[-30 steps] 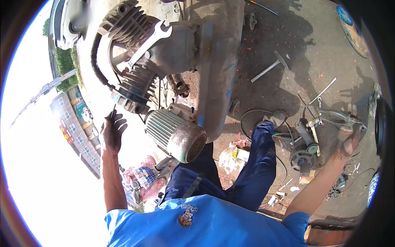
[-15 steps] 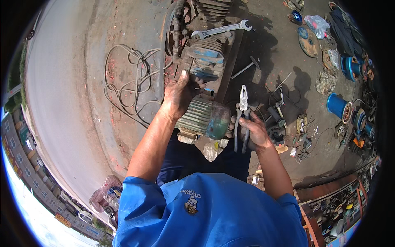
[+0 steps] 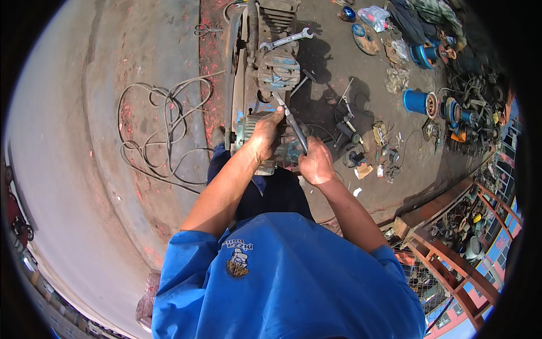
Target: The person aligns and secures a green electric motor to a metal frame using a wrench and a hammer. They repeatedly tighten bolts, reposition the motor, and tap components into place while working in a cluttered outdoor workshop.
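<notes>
My right hand is closed round the dark handles of a pair of pliers. The pliers slant up and left, with their jaws by the lower end of a grimy, blue-stained compressor head. My left hand is closed beside the pliers, its thumb near the jaws. The fingers are mostly hidden, so what they hold cannot be made out. Beneath both hands is a ribbed green electric motor, partly covered by them. An open-ended wrench lies across the machine above the head.
A loose cable lies coiled on the ground at left. To the right are a hammer, scattered tools and blue spools. A rusty metal frame stands at lower right. A ribbed hose runs along the machine.
The pliers have swung from upright at the right to a leftward slant, jaws now at the compressor head. My right hand moved left, close to my left hand. The view has shifted.
</notes>
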Tool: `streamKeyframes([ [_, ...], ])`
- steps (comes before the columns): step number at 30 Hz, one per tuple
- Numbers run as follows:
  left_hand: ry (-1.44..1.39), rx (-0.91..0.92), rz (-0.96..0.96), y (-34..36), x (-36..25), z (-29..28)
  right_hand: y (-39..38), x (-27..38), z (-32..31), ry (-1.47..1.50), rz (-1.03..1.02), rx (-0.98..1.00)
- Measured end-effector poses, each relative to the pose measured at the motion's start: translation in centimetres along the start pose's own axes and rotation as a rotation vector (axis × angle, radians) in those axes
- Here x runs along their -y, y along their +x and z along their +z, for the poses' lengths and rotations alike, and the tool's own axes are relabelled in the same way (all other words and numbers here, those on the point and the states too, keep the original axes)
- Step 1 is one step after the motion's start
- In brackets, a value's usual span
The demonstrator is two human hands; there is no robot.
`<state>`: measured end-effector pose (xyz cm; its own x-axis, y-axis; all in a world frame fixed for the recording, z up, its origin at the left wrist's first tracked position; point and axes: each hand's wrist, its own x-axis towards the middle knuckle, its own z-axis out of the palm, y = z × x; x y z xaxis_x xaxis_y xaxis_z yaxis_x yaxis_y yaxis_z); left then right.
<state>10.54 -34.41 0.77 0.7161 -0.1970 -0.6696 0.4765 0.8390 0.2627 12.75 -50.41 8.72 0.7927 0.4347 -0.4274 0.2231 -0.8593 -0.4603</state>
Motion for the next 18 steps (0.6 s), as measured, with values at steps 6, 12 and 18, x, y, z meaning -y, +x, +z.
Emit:
streamKeyframes([
  [6,-0.134,0.073,0.054,1.8,-0.8,0.5,1.5,2.1,-2.3,-0.149,0.039,-0.021],
  [12,-0.157,0.179,-0.069,2.8,-3.5,-0.2,3.4,5.0,-2.1,-0.309,0.141,-0.026],
  [18,-0.314,0.228,-0.219,3.1,-5.8,-1.4,5.7,10.3,-2.0,-0.228,0.474,0.035],
])
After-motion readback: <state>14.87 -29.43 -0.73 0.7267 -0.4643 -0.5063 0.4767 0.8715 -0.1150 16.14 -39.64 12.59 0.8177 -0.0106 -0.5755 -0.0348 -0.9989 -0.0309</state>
